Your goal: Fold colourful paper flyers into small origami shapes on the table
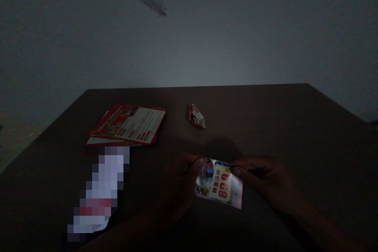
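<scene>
printed paper (223, 185), over near part of table (251, 114), pinched by left hand (178, 189) at its left end and right hand (265, 177) at its far right; beyond, folded card (197, 118); at left, stacked leaflets (130, 124).

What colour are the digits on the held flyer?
Red digits on a yellow panel; head view.

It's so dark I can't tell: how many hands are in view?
2: the left hand at the left of the printed paper, the right hand at its upper right.
</scene>
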A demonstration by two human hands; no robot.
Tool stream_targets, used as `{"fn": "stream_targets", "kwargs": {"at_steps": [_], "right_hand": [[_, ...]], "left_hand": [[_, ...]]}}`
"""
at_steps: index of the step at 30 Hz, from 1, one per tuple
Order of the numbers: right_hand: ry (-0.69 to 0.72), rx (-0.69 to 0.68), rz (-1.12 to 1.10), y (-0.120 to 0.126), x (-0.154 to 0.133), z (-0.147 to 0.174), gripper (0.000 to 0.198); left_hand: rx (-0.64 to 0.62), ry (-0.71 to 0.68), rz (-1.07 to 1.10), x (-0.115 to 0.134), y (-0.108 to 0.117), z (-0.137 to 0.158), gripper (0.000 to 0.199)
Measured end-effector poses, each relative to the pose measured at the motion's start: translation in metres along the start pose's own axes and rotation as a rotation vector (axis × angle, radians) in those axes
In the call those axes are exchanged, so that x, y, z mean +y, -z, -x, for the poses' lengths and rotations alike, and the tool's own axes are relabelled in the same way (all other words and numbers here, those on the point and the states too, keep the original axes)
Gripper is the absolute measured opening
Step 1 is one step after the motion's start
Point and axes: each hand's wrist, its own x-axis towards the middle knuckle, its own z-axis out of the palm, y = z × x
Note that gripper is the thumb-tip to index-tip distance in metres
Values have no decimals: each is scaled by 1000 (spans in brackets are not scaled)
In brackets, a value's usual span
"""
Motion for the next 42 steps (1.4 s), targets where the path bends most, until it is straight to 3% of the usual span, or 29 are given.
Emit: {"fn": "stream_targets", "kwargs": {"at_steps": [10,18,34,42], "right_hand": [[-43,-38,-60,-3,4,-1,18],[113,-228,131,-14,-2,3,26],[136,-119,155,-21,0,8,25],[135,-36,155,-17,3,8,24]], "left_hand": [[-41,-64,-7,-1,0,3,15],[-358,-89,-194,-1,-5,9,22],[-379,53,-89,-5,-6,8,33],[-468,-96,-234,-1,-4,8,34]]}}
